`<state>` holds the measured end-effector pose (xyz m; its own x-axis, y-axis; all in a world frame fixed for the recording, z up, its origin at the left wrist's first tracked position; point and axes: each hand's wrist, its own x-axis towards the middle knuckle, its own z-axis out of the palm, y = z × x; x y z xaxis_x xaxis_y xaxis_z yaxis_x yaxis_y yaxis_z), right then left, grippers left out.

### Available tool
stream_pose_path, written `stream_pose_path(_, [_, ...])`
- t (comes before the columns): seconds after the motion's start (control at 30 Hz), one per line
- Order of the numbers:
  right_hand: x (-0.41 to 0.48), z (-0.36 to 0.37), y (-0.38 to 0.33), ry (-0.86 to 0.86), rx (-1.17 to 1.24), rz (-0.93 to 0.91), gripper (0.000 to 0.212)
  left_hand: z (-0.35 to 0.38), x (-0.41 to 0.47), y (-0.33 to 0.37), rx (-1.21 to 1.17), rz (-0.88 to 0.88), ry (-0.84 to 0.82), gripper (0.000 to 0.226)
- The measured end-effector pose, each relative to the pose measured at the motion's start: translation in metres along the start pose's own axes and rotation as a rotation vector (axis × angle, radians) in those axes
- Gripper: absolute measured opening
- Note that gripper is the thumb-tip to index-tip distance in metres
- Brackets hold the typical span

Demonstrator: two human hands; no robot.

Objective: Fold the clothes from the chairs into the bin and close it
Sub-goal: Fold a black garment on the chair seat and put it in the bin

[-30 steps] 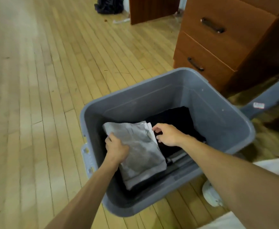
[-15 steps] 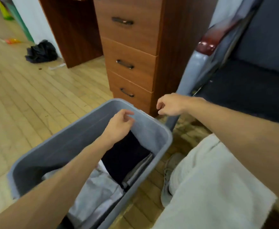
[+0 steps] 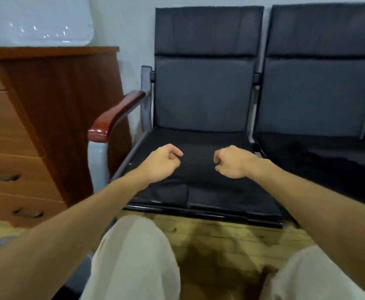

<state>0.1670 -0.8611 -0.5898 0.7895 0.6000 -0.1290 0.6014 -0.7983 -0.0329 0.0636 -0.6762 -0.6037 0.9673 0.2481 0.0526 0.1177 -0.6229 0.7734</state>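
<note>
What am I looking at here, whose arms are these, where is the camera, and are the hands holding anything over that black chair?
There is no machine here. A person wears one wide-angle camera on the head, so you see what they see, looking forward and down. The two bare arms are theirs. The left hand and the right hand reach out side by side over the seat of a black chair, and a second chair stands to its right. What looks like dark cloth lies on the near seat. The fingers of both hands are curled, but black against black hides whether they pinch the cloth. Left of the chair stands a wooden drawer cabinet. The pale shapes at the bottom are the person's knees in light trousers.
</note>
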Motion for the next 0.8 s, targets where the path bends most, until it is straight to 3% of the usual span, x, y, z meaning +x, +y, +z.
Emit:
stream_pose_path(0.23, [-0.005, 0.048, 0.115, 0.157, 0.363, 0.314, 0.026, 0.109, 0.089, 0.046, 0.062, 0.152, -0.34, 0.021])
stream_pose_path(0.37, [-0.009, 0.069, 0.171, 0.184, 0.386, 0.443, 0.03, 0.174, 0.11, 0.053, 0.01, 0.223, -0.344, 0.022])
stream_pose_path(0.43, [-0.01, 0.073, 0.197, 0.24, 0.371, 0.507, 0.033, 0.199, 0.114, 0.048, 0.055, 0.278, -0.432, 0.025])
stream_pose_path(0.67, [-0.002, 0.097, 0.23, 0.067, 0.442, 0.632, 0.067, 0.209, 0.129, 0.052, 0.001, 0.266, -0.509, 0.019])
stream_pose_path(0.8, [0.003, 0.096, 0.229, 0.225, 0.47, 0.695, 0.035, 0.208, 0.134, 0.052, 0.051, 0.273, -0.558, 0.019])
